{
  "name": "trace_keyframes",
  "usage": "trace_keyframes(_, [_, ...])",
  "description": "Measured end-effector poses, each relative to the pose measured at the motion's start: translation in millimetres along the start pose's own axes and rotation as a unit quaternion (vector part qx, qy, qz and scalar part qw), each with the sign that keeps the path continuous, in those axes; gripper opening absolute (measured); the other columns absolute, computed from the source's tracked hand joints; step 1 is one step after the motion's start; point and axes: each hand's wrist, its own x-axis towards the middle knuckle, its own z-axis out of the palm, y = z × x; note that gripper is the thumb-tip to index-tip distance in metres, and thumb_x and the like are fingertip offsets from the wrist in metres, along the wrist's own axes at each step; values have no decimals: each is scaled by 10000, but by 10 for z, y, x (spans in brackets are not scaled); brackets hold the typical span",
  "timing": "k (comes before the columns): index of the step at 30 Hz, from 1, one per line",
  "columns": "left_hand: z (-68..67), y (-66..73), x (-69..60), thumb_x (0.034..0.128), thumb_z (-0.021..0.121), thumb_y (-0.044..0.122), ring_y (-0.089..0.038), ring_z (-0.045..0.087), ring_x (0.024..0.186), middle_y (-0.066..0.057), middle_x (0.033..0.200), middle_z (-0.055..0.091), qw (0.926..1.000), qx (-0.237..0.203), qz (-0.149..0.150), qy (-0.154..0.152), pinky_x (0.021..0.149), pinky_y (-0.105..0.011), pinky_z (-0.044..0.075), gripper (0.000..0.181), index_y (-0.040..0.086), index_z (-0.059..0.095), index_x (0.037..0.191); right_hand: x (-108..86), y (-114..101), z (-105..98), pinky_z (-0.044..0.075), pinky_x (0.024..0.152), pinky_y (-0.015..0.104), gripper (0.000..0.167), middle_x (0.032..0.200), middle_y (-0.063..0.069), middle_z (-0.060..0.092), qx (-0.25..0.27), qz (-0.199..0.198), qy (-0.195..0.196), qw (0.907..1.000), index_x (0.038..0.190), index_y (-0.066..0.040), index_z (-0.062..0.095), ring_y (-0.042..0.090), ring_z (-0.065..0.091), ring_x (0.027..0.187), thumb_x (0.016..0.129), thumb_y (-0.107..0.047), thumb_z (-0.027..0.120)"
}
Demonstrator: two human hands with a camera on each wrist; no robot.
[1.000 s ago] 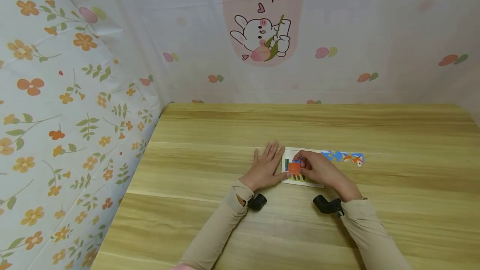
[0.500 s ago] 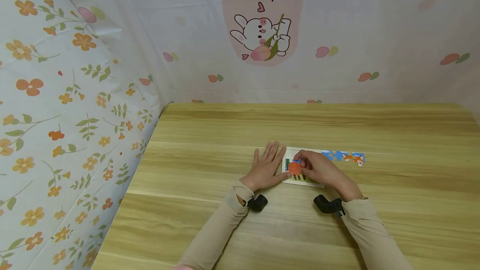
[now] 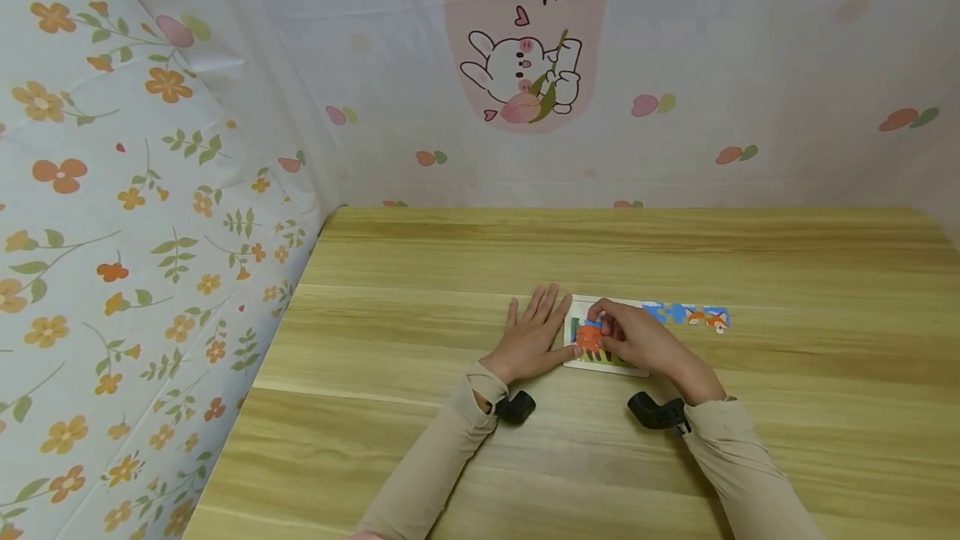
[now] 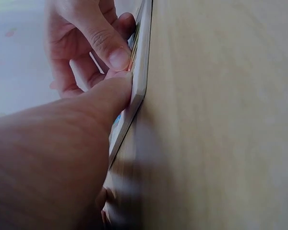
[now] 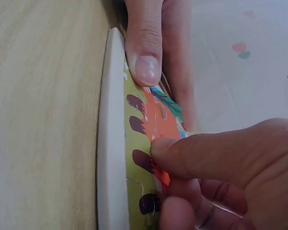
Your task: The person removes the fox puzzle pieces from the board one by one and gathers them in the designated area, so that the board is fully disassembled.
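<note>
A white-framed picture puzzle (image 3: 607,368) with an orange animal lies flat on the table. The left hand (image 3: 527,344) is spread beside its left edge, fingers straight, with the thumb (image 4: 120,86) resting on the puzzle's near left corner area. Over the puzzle, the right hand (image 3: 637,338) has thumb and index finger bent together and pinches an orange piece (image 5: 164,178) at the picture's surface. Dark legs on green ground show along the near frame edge (image 5: 113,143) in the right wrist view. The right hand hides the puzzle's right part.
Loose blue and orange puzzle pieces (image 3: 707,317) lie in a row right of the frame, some with fox faces. The wooden table (image 3: 420,265) meets a printed cloth (image 3: 360,40) behind, and a flowered cloth (image 3: 150,273) hangs at the left.
</note>
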Motion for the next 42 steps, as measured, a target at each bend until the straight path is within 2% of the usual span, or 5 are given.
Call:
trace_keyframes(7, [-14,-2,-38,940,400,546,-191,-95,1400,-72,1555,-9,9999,-24,94,101,1080,-522,-33,761,160,86,1514,13,-8,7,372,534,262,252,755,8,516,-114,-249,193,9994,991,-7,575,87,411,577,776,83,670])
trace_keyframes(14, [-10,17,-24,934,428,537,-214,-63,1405,-72,1554,-5,9999,111,-39,-24,1078,-539,-7,771,158,89,1513,20,-35,10,401,567,285,234,768,10,552,-288,-61,221,9993,934,-40,585,123,461,622,756,65,695])
trace_keyframes(24, [12,7,-19,932,418,550,-208,-73,1404,-65,1553,-17,9999,123,-60,-11,1079,-533,-21,775,169,78,1514,28,-11,39,426,552,274,202,742,-23,555,-342,-107,389,9986,914,-43,603,102,495,621,762,57,689])
trace_keyframes(35, [-1,5,-11,939,425,527,-216,-56,1406,-75,1554,2,10000,40,-43,-9,1078,-538,-9,757,156,98,1513,42,-22,43,431,532,259,173,721,-47,547,-415,-180,575,9973,889,-59,623,74,503,597,774,52,689])
trace_keyframes(42, [35,-35,-1,933,380,574,-180,-102,1398,-48,1554,-35,9998,-162,59,58,1078,-511,-62,772,177,65,1515,41,-31,32,438,524,248,172,731,-39,559,-391,-202,695,9966,911,-40,628,69,510,602,773,47,685])
